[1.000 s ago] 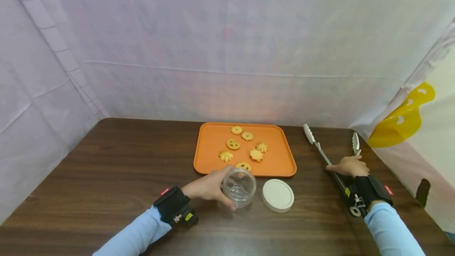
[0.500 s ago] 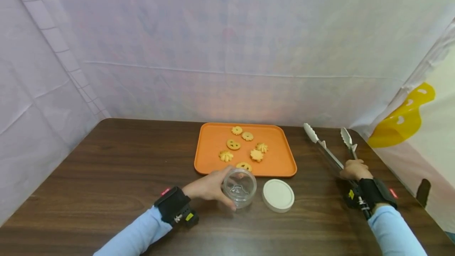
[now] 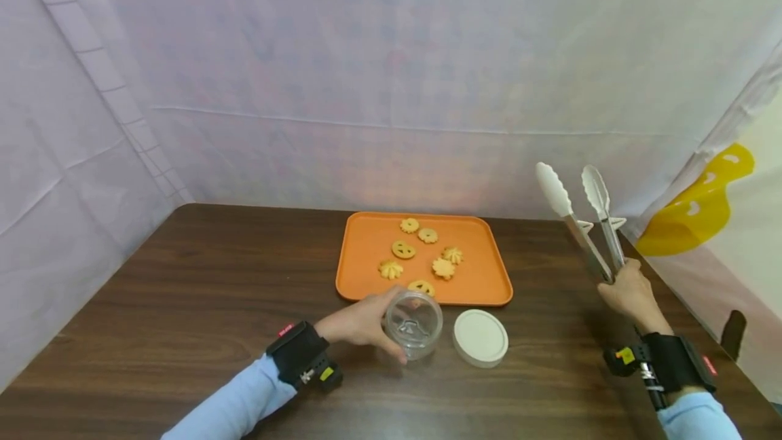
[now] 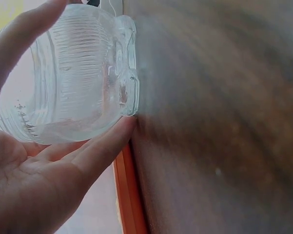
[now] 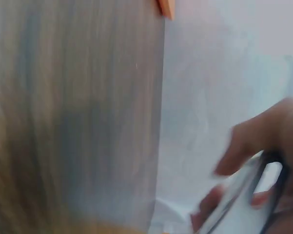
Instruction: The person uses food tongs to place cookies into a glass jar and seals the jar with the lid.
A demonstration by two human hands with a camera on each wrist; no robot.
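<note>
My left hand (image 3: 365, 322) grips a clear jar (image 3: 415, 324) that stands on the table in front of the tray; in the left wrist view the thumb and fingers curve round the jar (image 4: 83, 73). At the right, my right hand (image 3: 632, 296) holds a pair of tongs (image 3: 589, 250), raised off the table, with the white scalloped tips pointing up and spread apart. The right wrist view is blurred, but fingers are seen round the tongs (image 5: 244, 204). Beside the jar lies a round white lid (image 3: 480, 338).
Behind the jar an orange tray (image 3: 360, 229) bears several cookies (image 3: 403, 250) of different shapes. The dark wooden table (image 3: 232, 277) meets a pale cloth wall (image 3: 391, 87) at its back edge. A yellow shape (image 3: 690, 216) is on the right-hand cloth.
My right hand has lifted the tongs off the table and brought their two arms closer together, tips now higher. The left hand and jar stay put.
</note>
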